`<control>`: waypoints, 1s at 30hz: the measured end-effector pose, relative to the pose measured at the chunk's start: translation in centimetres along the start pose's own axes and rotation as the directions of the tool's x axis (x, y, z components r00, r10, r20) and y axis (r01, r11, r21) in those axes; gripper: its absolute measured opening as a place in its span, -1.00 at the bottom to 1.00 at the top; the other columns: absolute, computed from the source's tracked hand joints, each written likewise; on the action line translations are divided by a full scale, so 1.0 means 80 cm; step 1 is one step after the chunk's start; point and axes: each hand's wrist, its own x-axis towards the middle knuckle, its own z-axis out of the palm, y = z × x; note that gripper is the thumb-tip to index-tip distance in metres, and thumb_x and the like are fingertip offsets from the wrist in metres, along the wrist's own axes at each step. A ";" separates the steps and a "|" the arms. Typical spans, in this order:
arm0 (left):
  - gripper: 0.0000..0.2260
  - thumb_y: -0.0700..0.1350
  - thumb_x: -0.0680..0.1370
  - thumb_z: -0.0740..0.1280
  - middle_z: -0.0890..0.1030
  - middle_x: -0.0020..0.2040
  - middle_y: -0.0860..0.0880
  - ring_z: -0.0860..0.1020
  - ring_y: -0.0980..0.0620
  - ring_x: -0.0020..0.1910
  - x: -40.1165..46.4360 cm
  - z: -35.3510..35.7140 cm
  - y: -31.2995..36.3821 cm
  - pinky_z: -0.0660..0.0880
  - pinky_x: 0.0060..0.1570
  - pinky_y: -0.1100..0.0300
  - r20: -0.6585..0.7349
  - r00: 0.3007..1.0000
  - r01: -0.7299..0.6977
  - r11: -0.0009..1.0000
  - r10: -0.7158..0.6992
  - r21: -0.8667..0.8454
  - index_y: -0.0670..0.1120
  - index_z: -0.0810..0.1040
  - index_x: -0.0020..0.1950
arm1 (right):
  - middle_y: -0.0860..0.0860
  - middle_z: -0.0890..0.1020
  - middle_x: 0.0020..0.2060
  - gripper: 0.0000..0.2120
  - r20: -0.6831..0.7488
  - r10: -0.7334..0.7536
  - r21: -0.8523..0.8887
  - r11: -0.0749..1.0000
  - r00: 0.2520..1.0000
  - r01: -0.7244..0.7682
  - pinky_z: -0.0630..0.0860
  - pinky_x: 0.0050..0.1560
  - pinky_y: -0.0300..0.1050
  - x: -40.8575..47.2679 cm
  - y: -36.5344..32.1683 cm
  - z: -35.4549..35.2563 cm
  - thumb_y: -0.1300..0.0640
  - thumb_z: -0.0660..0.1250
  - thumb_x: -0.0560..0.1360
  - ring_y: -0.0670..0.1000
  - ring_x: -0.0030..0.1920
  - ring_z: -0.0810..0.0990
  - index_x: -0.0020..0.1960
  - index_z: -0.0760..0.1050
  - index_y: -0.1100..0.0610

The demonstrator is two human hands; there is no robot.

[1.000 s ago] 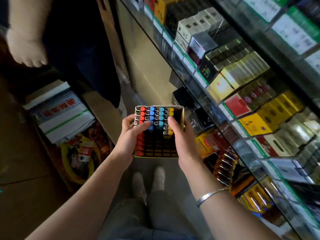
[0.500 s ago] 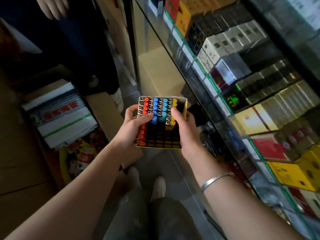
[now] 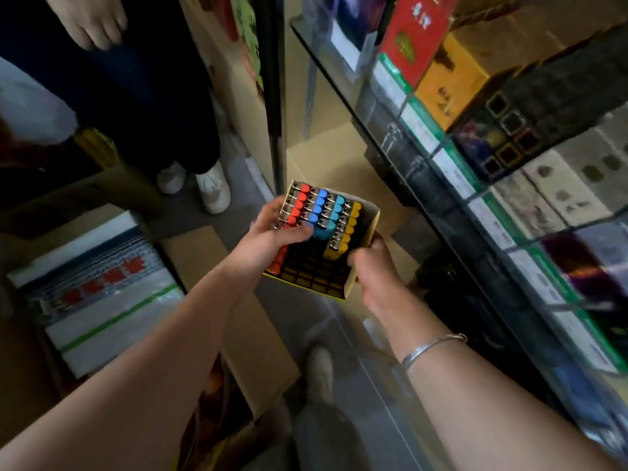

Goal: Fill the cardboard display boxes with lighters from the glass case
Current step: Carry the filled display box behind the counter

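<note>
I hold a yellow cardboard display box (image 3: 358, 266) with a dark slot grid at waist height beside the glass case (image 3: 401, 154). Its far half holds rows of lighters (image 3: 323, 212) with red, blue, light blue and yellow bodies; the near slots are empty. My left hand (image 3: 272, 232) grips the box's left side, fingers lying over the red and blue lighters. My right hand (image 3: 377, 270) clasps the box's right near corner, thumb by the yellow row. A silver bangle sits on that wrist.
Cigarette packs (image 3: 509, 137) fill the glass shelves on the right. Another person (image 3: 146, 96) stands at the top left, white shoes on the floor. Open cartons (image 3: 98, 287) and a brown box (image 3: 268, 351) crowd the floor on the left. My own shoe (image 3: 319, 368) shows below.
The view has tilted and swung, so the shelves now sit higher. My right hand slid from over the yellow lighters down to the box's right near corner. The box has turned slightly clockwise.
</note>
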 end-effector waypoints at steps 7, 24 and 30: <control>-0.77 -0.16 0.49 0.31 0.69 -0.09 0.06 0.66 0.09 -0.14 0.123 -0.021 -0.014 0.53 -0.31 0.34 0.065 0.998 -0.010 1.000 0.008 0.021 0.11 0.54 0.09 | 0.17 0.54 0.18 -0.71 -0.222 -0.012 -0.204 0.978 0.975 -0.034 0.48 0.19 0.14 0.124 0.015 0.022 0.26 0.14 0.52 0.19 0.17 0.52 0.22 0.42 0.17; -0.66 0.01 0.55 0.25 0.48 0.20 0.03 0.51 0.31 0.03 0.251 -0.009 -0.026 0.36 -0.09 0.58 -0.347 0.915 -0.242 0.968 0.205 -0.067 -0.05 0.40 0.29 | 0.20 0.52 0.15 -0.72 -0.397 0.013 0.067 0.998 0.918 0.015 0.52 0.10 0.20 0.242 -0.013 0.057 0.03 0.16 0.56 0.22 0.08 0.55 0.17 0.41 0.18; -0.54 -0.31 0.46 0.27 0.49 0.27 -0.13 0.46 -0.04 0.25 0.256 0.003 -0.048 0.35 0.30 0.08 -0.345 0.928 -0.204 0.965 0.137 -0.165 -0.17 0.35 0.36 | 0.00 0.51 -0.02 -0.69 -0.471 -0.090 0.255 0.938 0.877 0.234 0.55 0.04 0.11 0.243 -0.021 0.088 0.16 0.26 0.48 0.02 -0.07 0.55 0.19 0.29 0.08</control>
